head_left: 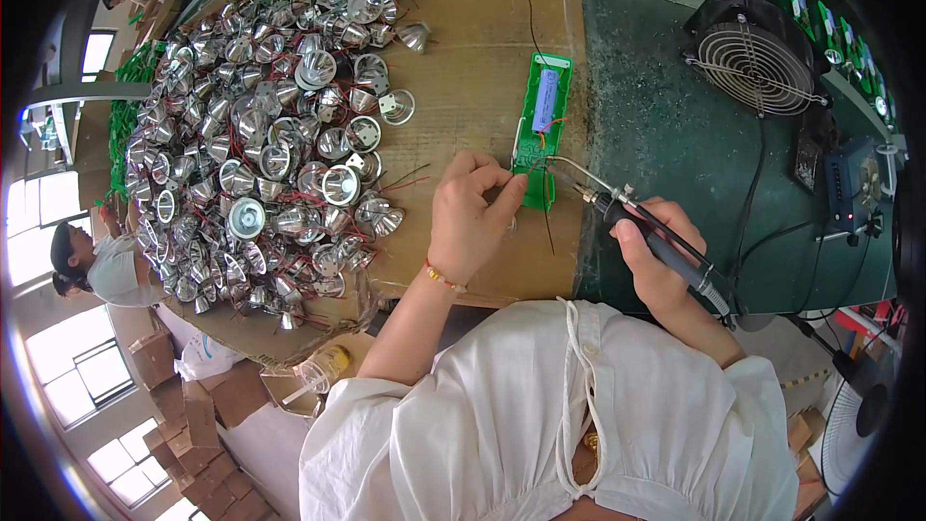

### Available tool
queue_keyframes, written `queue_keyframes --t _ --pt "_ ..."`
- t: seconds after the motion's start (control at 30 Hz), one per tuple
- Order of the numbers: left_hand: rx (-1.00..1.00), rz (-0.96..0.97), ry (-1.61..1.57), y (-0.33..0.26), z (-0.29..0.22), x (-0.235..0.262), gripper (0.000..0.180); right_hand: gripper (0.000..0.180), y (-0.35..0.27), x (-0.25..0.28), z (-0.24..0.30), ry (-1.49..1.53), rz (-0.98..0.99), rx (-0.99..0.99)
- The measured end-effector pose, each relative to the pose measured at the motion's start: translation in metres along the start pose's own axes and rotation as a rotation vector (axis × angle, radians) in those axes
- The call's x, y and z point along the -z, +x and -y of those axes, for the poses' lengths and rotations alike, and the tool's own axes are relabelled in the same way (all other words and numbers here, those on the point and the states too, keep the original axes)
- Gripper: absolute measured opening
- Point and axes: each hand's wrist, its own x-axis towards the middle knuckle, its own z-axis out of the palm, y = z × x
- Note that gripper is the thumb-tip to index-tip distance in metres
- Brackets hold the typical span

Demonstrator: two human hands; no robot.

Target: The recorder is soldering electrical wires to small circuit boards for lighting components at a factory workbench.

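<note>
Over a brown cardboard sheet [463,68] on a dark green bench [646,87], we lean toward an open green casing [538,195] that lies lengthwise near the sheet's right edge. Our left hand [473,210] meets the casing's near left side, thumb and forefinger drawn close together; we cannot tell whether they pinch the rim or a thin wire there. Our right hand [658,243] has its fingers clamped around the dark handle of a soldering iron [666,253], its front end angled toward the casing, where a slim bent metal tube [579,172] reaches over the lower part. Inside the casing, a blue-violet cylindrical battery [546,101] sits above short red wires [555,123]. To our left spreads a heap of shiny silver reflector cups [280,125] with red and black leads. To our right stands a black fan [757,63] behind a round wire guard, while a person in a dark cap [106,265] appears beyond the heap.
</note>
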Motion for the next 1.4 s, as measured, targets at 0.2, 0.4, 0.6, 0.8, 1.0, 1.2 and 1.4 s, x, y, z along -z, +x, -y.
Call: queue_keyframes --t 0.2,0.4,0.6,0.8,1.0,1.2,1.4 --pt "0.006 -0.004 -0.010 0.0003 -0.0002 -0.0002 0.013 0.015 0.0000 -0.0013 0.0011 -0.002 -0.004 -0.066" --pt "0.056 0.015 -0.046 0.0004 -0.0036 0.0011 0.014 0.014 0.0001 -0.0016 0.0047 -0.026 0.003 -0.059" --pt "0.038 0.007 -0.042 0.0003 -0.0012 -0.0001 0.014 0.014 0.0003 -0.0001 0.0061 -0.013 0.020 -0.032" --pt "0.041 0.002 -0.057 0.0007 -0.0010 -0.0019 0.014 0.015 -0.0033 -0.0028 0.0037 0.051 -0.023 -0.115" --pt "0.028 -0.009 -0.057 0.0002 -0.0010 -0.0012 0.014 0.016 -0.0052 0.0015 0.0068 0.112 -0.056 -0.124" --pt "0.040 -0.007 -0.056 0.0004 -0.0013 -0.0017 0.014 0.016 -0.0066 0.0019 0.0043 0.122 -0.065 -0.148" --pt "-0.020 -0.034 -0.023 -0.0035 -0.0040 -0.0015 0.014 0.017 -0.0070 0.0013 0.0024 0.137 -0.073 -0.155"
